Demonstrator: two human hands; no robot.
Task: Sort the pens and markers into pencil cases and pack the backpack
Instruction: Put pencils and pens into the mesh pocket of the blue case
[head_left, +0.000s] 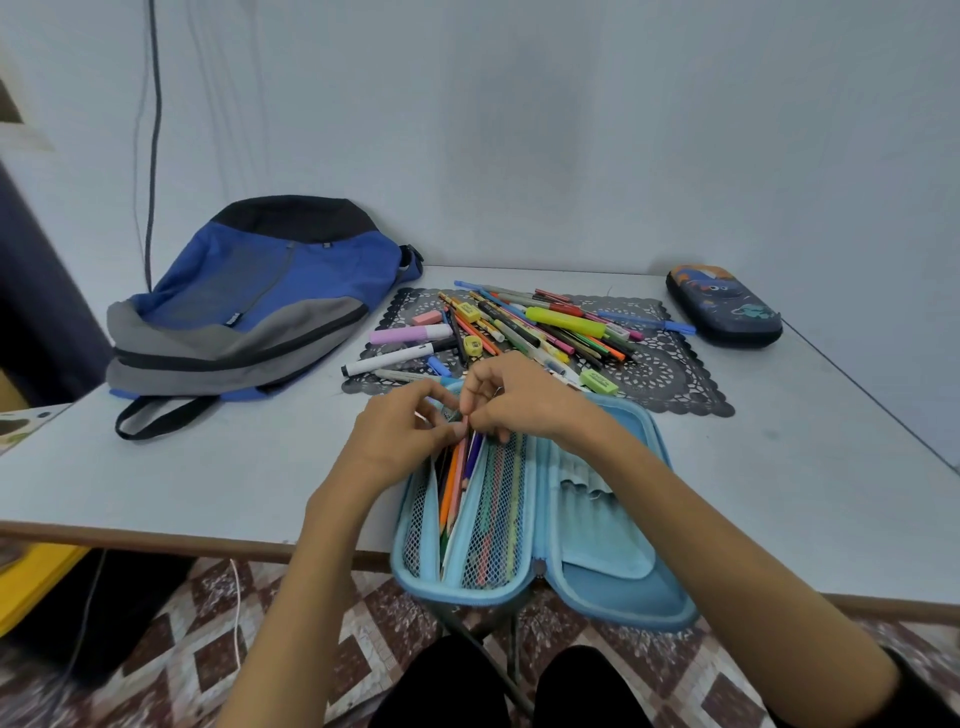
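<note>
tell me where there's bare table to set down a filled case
Widest bare patch: the table right of the open blue case, in front of the lace mat and dark case. Another lies between the backpack and the front edge, left of the left hand. Crowded: the mat's pen pile, and the open case where left and right hand pinch pencils.
</note>
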